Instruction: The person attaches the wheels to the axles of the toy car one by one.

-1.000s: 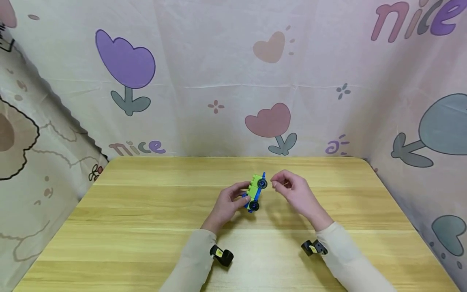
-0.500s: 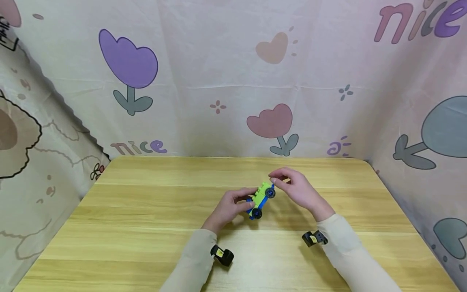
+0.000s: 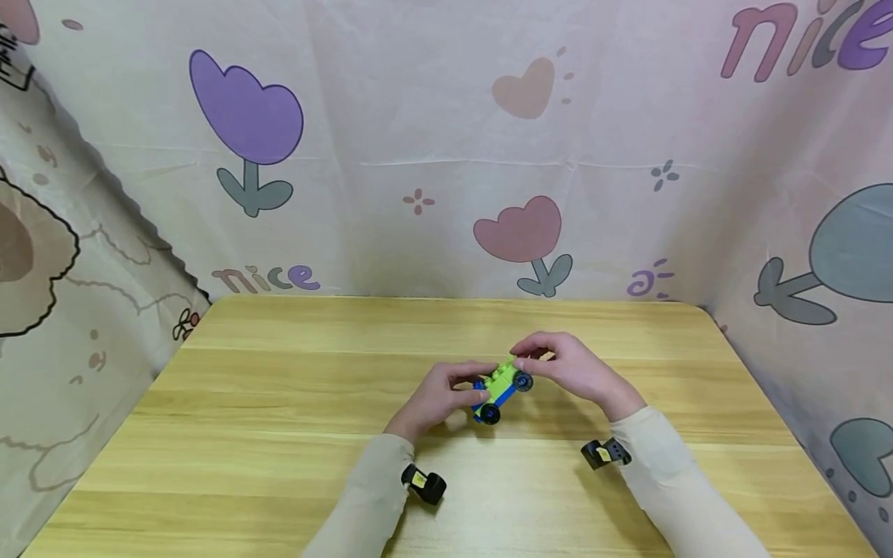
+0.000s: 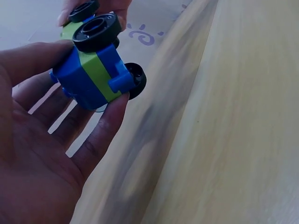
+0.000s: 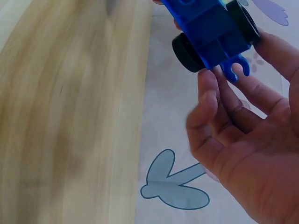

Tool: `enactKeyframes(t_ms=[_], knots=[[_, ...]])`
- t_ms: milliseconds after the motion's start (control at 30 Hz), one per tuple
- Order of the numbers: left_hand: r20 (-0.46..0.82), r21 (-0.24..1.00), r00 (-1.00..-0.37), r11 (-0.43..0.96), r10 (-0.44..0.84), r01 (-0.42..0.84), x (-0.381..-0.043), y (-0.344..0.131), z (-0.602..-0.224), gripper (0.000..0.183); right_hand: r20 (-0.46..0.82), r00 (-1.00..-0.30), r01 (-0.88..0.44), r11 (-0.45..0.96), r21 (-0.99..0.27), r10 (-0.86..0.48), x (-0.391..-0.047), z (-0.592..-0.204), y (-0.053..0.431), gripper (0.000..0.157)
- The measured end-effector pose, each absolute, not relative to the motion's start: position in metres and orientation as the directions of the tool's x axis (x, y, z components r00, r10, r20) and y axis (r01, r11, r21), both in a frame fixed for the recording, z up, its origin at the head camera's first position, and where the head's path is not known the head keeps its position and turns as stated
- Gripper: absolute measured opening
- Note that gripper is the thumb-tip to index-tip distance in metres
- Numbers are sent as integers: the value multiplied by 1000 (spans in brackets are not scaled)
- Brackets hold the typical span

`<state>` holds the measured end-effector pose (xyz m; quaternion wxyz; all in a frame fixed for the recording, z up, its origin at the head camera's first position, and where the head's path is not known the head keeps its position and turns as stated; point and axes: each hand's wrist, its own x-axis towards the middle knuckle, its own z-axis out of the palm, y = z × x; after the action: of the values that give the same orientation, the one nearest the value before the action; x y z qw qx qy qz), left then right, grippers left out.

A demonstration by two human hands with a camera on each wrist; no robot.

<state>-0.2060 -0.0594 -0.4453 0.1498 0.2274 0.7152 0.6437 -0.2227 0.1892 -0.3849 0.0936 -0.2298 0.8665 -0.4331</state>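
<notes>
A green and blue toy car (image 3: 501, 383) with black wheels is held tilted between both hands above the wooden table. My left hand (image 3: 438, 397) grips its near end, the thumb on one side and the fingers on the other. In the left wrist view that blue end, with a green band, sits between thumb and little finger of the left hand (image 4: 51, 140). My right hand (image 3: 568, 366) pinches the far end, thumb beside a wheel. The right wrist view shows the car's blue underside (image 5: 210, 32) and a hook (image 5: 233, 69) close to the right fingers.
The wooden table (image 3: 279, 418) spreads out around the hands. Behind it hangs a printed cloth (image 3: 391, 101) with flowers and hearts, and more cloth closes off both sides. Each sleeved wrist bears a small black camera (image 3: 427, 487).
The right hand has come from beside the car to take hold of its far end. The left hand has turned the car, its far end swinging right and slightly lower in view.
</notes>
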Motion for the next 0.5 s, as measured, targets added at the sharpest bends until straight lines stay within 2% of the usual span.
enactKeyframes(t_ms=[100, 267, 500], knots=[[65, 989, -854, 80, 516, 124, -206, -60, -446, 40, 11, -874, -300, 520, -799, -486, -221, -385, 191, 34], [44, 990, -868, 92, 494, 103, -207, -62, -446, 34, 15, -870, -306, 515, -801, -493, -220, -385, 194, 28], [136, 977, -920, 106, 369, 187, -213, -65, -443, 27, 32, -891, -279, 490, -826, -453, -217, -382, 194, 28]])
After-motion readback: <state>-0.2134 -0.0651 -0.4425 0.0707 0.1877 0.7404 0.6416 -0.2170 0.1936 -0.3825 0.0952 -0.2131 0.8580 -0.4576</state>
